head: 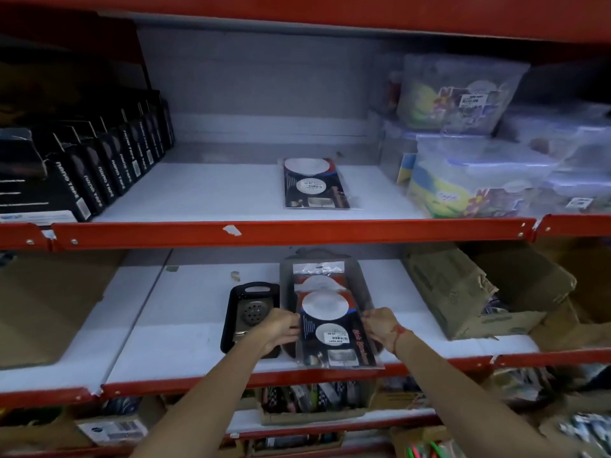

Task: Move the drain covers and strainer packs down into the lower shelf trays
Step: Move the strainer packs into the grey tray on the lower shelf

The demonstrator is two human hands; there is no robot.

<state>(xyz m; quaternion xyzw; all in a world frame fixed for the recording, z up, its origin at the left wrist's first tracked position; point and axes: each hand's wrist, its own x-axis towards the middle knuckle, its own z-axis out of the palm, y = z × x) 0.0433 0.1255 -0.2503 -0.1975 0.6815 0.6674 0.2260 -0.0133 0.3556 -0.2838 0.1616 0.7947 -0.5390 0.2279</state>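
Gripping strainer pack [334, 328] | left hand [281, 325] left edge | right hand [380, 327] right edge

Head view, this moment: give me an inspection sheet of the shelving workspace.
Surface: white lower shelf with red front rail.
Job's things: strainer pack held over the grey tray; another pack lies on the upper shelf; drain cover sits in the black tray.
Clutter: black boxes, bagged containers, crushed carton.
Grippers: left hand and right hand pinch the pack's side edges.
Cables: nothing seen.
Surroundings: stocked shelf below.
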